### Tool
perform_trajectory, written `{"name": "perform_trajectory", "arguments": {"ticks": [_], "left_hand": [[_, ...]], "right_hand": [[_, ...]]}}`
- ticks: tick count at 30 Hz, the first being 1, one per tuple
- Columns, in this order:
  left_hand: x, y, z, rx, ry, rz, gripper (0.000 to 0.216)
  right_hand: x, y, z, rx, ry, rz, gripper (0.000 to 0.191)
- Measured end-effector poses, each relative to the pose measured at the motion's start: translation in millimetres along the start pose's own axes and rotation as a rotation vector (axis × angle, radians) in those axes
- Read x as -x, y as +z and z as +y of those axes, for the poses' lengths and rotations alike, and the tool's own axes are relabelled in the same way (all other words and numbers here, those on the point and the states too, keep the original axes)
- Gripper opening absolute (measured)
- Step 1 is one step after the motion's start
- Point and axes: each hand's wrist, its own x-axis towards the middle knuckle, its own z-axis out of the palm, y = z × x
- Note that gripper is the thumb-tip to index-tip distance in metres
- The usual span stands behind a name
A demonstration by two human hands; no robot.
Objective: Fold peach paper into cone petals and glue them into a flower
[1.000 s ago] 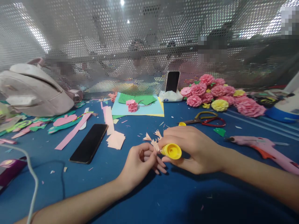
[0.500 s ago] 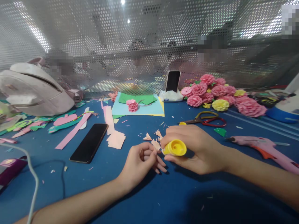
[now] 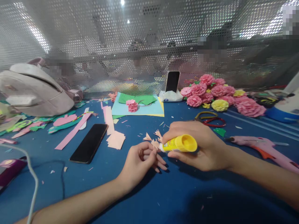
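My right hand [image 3: 201, 146] grips a yellow glue stick [image 3: 179, 143], lying nearly level with its tip pointing left onto a small fringed peach paper piece [image 3: 154, 143]. My left hand [image 3: 141, 161] rests on the blue table [image 3: 98, 186] with its fingers curled, pinching that paper piece at its near edge. More fringed peach scraps [image 3: 158, 133] lie just beyond the two hands.
A black phone [image 3: 89, 142] and peach paper squares [image 3: 116, 139] lie left of my hands. Scissors [image 3: 208, 118] and a pink glue gun [image 3: 261, 146] lie to the right. Pink and yellow paper flowers [image 3: 215, 93], a propped phone [image 3: 173, 81], coloured paper sheets [image 3: 137, 105] and a bag [image 3: 32, 90] stand further back.
My right hand has swung the glue stick from end-on to nearly level, its rear end moving right and its tip staying on the paper piece. My left hand has stayed put.
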Motion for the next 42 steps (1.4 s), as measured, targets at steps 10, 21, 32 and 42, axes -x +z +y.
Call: {"name": "perform_trajectory", "arguments": {"ticks": [10,21,32,42], "left_hand": [[0,1,3,-0.007,0.067,-0.033,0.025],[1,-2,2,-0.079,0.192,0.083,0.016],[2,-2,1,-0.144,0.260,0.109,0.018],[1,-2,1,-0.156,0.165,0.127,0.011]], "right_hand": [[-1,2,-1,-0.003,0.014,-0.085,0.014],[0,-15,-2,-0.256,0.197,0.445,0.008],[-8,-15,18,-0.727,0.631,0.378,0.031],[6,7,57,-0.618,0.805,0.281,0.029]]}}
